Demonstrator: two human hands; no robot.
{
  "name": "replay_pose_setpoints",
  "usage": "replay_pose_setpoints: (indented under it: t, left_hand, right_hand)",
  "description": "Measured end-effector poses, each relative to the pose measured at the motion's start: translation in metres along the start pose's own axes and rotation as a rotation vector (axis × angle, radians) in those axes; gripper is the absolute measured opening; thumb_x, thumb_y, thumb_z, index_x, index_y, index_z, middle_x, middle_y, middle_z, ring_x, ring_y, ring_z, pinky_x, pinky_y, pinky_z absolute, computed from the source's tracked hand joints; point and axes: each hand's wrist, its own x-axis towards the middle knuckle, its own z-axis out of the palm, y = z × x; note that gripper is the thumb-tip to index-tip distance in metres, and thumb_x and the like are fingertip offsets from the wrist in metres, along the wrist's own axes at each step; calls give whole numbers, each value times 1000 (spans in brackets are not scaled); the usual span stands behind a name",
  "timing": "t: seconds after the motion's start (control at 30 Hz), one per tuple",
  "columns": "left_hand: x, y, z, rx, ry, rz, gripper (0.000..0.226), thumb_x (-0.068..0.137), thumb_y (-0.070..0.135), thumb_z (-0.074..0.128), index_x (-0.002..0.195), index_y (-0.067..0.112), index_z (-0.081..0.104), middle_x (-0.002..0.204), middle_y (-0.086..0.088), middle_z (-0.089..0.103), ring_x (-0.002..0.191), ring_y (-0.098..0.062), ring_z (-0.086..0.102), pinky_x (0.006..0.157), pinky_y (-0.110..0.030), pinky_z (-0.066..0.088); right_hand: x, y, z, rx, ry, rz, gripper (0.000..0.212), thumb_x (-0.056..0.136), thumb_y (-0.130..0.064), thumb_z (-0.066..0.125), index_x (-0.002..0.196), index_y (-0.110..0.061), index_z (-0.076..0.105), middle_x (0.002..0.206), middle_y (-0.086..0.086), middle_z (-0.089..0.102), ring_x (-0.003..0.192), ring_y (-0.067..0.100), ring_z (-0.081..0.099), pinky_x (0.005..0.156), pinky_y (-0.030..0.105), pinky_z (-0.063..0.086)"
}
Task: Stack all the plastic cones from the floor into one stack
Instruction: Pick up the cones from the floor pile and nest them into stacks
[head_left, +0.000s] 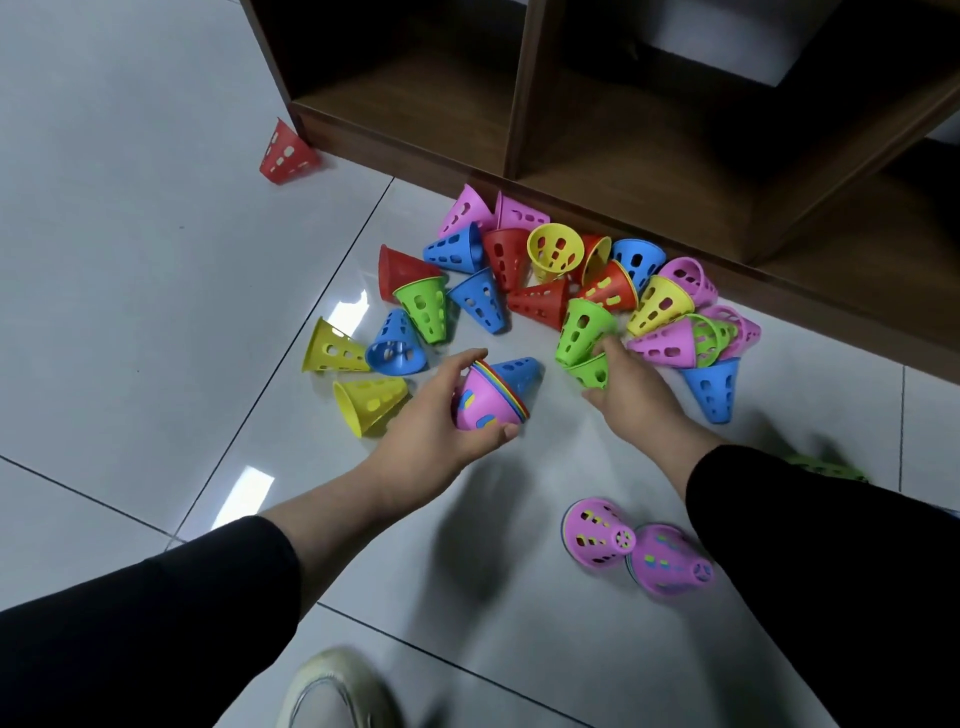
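Left hand (441, 415) grips a nested cone stack (491, 397), pink outermost; right hand (631, 387) pinches a green cone (589, 370) above the floor (156, 260).

The person wears a black top with long, close sleeves, pushed up on both forearms so the wrists are bare. The left hand (431, 415) and right hand (636, 395) wear no gloves. One whitish shoe (337, 691) has a pale sole.
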Motion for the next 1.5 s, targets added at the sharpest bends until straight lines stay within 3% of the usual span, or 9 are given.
replay_pose_setpoints:
  t: [0.2,0.37,0.6,0.7,0.8,1.03,1.3,1.43,1.5]
  left_hand:
    - [-7,5,9,40,-53,45,81,81,41,77,148,38,32,126,6,60,104,-11,65,93,-32,54]
    - [-19,24,27,190,-145,137,81,75,40,72,148,35,36,123,10,56,98,-3,57,90,-21,48]
    - [-44,42,54,411,-274,252,65,72,38,77,126,33,42,104,10,62,80,-11,59,75,-29,51]
    - [-49,42,68,463,-332,243,65,73,34,78,128,28,44,100,8,61,75,-10,55,73,-29,49]
    - [-47,39,80,515,-382,218,63,76,35,78,129,26,45,106,2,63,83,-19,57,79,-35,51]
    - [-35,38,107,768,-476,267,62,82,45,71,136,29,47,106,-4,55,91,-26,59,81,-36,51]
    - [-25,34,114,775,-452,291,64,79,49,71,135,32,46,106,-2,53,89,-27,59,79,-37,52]
    - [-27,31,114,747,-450,298,66,79,49,71,137,32,45,107,-1,53,89,-26,59,79,-36,52]
    - [-27,30,112,726,-448,275,67,80,46,72,139,32,44,108,-2,53,91,-26,58,81,-35,50]
  right_hand:
    - [-32,-10,-29,260,192,28,54,83,-22,71,129,-24,44,115,11,57,92,26,58,72,31,44]
    - [-87,1,-86,392,305,18,66,86,-23,66,144,-32,37,131,6,59,110,26,61,90,36,51]
    - [-183,20,-118,265,178,61,49,83,-29,64,127,-36,41,93,-2,63,78,24,59,67,36,44]
    - [-215,29,-106,43,103,66,53,81,-33,65,131,-31,45,99,-2,60,82,27,55,66,30,31]
    - [-233,35,-86,-67,-24,59,55,82,-37,66,133,-30,47,110,5,62,100,32,61,73,32,43]
    - [-225,46,-37,-157,-94,52,45,85,-29,63,129,-20,55,112,9,54,98,33,61,80,39,51]
    - [-219,56,-25,33,-15,49,52,82,-52,72,119,-19,56,114,2,63,105,27,61,86,38,49]
    - [-202,49,-28,415,-8,189,65,82,-44,77,136,-22,47,128,-2,63,118,18,59,99,37,47]
    - [-192,46,-27,445,-47,174,53,85,-37,75,132,-25,53,120,-2,67,114,17,62,99,37,48]
